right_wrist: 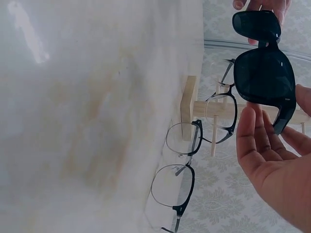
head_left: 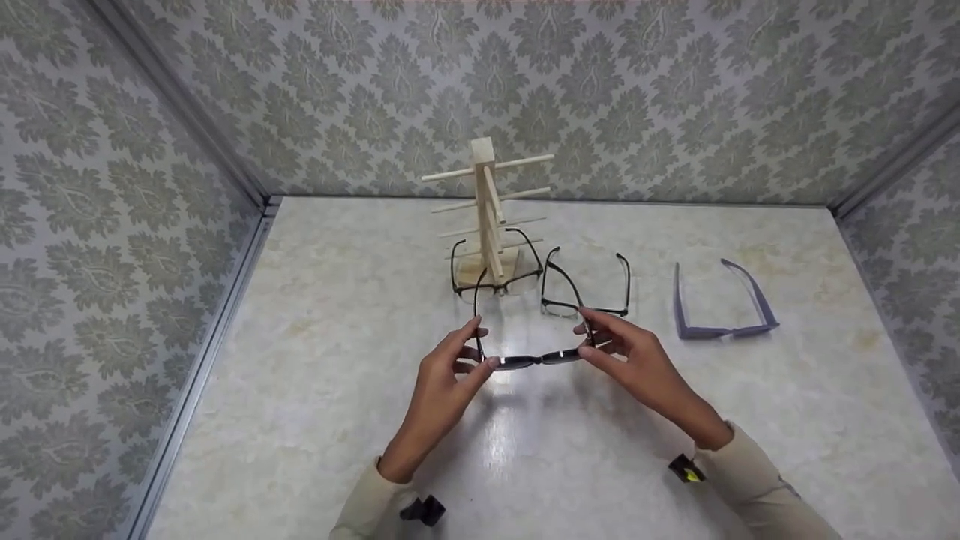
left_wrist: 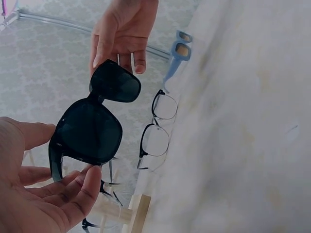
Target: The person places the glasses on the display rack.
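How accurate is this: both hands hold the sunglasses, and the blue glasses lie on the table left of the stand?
Wrong side: the head view shows the blue glasses right of the stand. The left hand and right hand do hold the sunglasses.

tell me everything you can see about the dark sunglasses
The sunglasses look like glossy black plastic, with large squarish dark lenses, a narrow bridge and unfolded temples. Held above the table, temples pointing toward the patterned back wall, they are gripped at one end by the left hand and at the other by the right hand.
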